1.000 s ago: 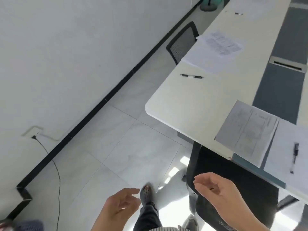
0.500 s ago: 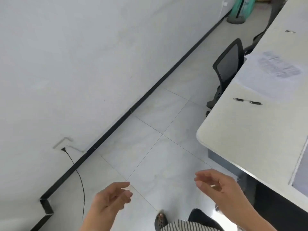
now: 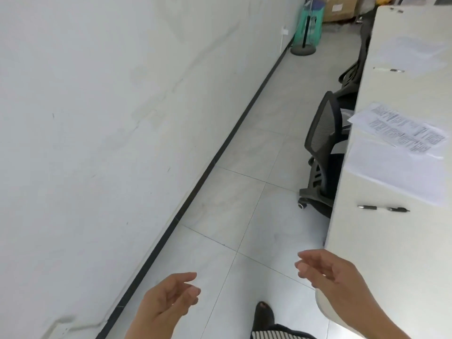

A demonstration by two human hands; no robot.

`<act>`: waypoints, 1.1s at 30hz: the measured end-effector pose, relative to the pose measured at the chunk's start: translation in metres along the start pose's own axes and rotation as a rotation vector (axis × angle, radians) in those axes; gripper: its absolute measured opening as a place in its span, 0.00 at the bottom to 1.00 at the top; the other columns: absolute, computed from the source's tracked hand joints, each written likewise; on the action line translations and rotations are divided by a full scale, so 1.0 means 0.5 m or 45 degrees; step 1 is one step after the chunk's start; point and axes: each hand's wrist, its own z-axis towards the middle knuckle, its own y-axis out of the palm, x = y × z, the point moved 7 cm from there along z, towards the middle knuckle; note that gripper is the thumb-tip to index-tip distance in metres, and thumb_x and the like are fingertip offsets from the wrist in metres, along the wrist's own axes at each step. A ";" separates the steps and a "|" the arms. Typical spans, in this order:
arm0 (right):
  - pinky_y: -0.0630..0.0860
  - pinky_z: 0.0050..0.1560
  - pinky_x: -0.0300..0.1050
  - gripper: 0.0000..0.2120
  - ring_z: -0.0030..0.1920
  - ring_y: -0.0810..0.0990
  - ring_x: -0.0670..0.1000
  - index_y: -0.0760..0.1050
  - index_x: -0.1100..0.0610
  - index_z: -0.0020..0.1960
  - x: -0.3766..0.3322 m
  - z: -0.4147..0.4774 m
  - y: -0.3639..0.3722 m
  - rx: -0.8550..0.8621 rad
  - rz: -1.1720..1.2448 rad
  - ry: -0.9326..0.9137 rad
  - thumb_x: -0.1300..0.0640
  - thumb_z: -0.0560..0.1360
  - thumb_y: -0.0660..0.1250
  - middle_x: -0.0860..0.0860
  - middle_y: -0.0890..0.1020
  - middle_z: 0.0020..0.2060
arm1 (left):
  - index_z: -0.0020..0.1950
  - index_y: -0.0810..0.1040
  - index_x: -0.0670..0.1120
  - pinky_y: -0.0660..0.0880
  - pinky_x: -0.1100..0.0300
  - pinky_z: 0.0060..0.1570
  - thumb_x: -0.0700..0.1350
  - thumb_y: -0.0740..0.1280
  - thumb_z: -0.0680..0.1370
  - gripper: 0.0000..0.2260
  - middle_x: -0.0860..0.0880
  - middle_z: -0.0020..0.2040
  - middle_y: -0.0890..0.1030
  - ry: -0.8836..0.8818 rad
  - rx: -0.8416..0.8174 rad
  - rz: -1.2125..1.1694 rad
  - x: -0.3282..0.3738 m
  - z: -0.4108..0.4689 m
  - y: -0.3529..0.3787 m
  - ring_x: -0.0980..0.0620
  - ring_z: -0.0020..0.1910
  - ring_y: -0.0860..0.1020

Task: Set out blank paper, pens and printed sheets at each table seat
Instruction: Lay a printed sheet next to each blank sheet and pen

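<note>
Both hands hang in front of me over the floor with nothing in them. My left hand (image 3: 171, 299) has loosely curled fingers. My right hand (image 3: 327, 270) is relaxed, just off the near corner of the long white table (image 3: 381, 253). On the table lie a black pen (image 3: 382, 208), a blank sheet (image 3: 393, 170) and a printed sheet (image 3: 406, 129) overlapping it. Farther along the table are another pen (image 3: 389, 69) and more pale sheets (image 3: 413, 53).
A black mesh office chair (image 3: 322, 152) is tucked under the table's left side, a second chair (image 3: 354, 69) beyond it. A tiled aisle runs between the white wall (image 3: 97, 118) and the table. A green stand (image 3: 307, 28) and cardboard boxes (image 3: 340, 7) close the far end.
The view has swung left and forward along the aisle; the table's end seat with its papers has dropped out of view. Both hands stay empty and low.
</note>
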 end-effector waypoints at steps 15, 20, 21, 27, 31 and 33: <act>0.79 0.54 0.51 0.08 0.46 0.84 0.47 0.81 0.47 0.50 -0.188 0.440 0.004 0.420 0.099 0.116 0.57 0.74 0.72 0.44 0.86 0.42 | 0.52 0.82 0.43 0.78 0.54 0.43 0.34 0.67 0.76 0.08 0.44 0.41 0.86 0.079 -0.251 0.162 0.277 0.632 -0.122 0.48 0.40 0.84; 0.78 0.49 0.45 0.08 0.43 0.84 0.44 0.81 0.47 0.51 -0.252 0.517 0.000 0.641 0.178 0.185 0.57 0.73 0.72 0.44 0.86 0.42 | 0.51 0.81 0.45 0.78 0.56 0.43 0.36 0.67 0.76 0.08 0.45 0.42 0.86 0.242 -0.481 0.282 0.464 0.835 -0.087 0.50 0.40 0.85; 0.78 0.49 0.45 0.08 0.44 0.84 0.44 0.81 0.47 0.51 -0.257 0.524 -0.008 0.695 0.194 0.208 0.57 0.74 0.72 0.44 0.86 0.42 | 0.51 0.81 0.45 0.77 0.56 0.43 0.36 0.67 0.76 0.07 0.45 0.42 0.86 0.271 -0.537 0.308 0.497 0.868 -0.067 0.50 0.41 0.84; 0.78 0.47 0.44 0.08 0.44 0.85 0.44 0.81 0.48 0.51 -0.245 0.554 -0.062 1.008 0.308 0.343 0.57 0.74 0.72 0.44 0.86 0.42 | 0.52 0.81 0.45 0.77 0.57 0.44 0.39 0.70 0.75 0.06 0.45 0.42 0.86 0.329 -0.876 0.409 0.637 1.004 0.115 0.51 0.41 0.84; 0.76 0.46 0.43 0.08 0.42 0.85 0.44 0.81 0.49 0.50 -0.217 0.609 -0.116 1.143 0.381 0.408 0.59 0.74 0.72 0.45 0.87 0.40 | 0.53 0.80 0.46 0.78 0.60 0.44 0.37 0.67 0.77 0.08 0.44 0.44 0.86 0.355 -1.061 0.535 0.687 1.071 0.247 0.53 0.44 0.84; 0.76 0.46 0.42 0.08 0.43 0.85 0.45 0.81 0.49 0.50 -0.210 0.657 -0.159 1.191 0.417 0.418 0.59 0.74 0.72 0.45 0.86 0.40 | 0.53 0.81 0.46 0.79 0.61 0.43 0.36 0.67 0.77 0.08 0.42 0.45 0.85 0.360 -1.105 0.553 0.728 1.104 0.303 0.52 0.44 0.84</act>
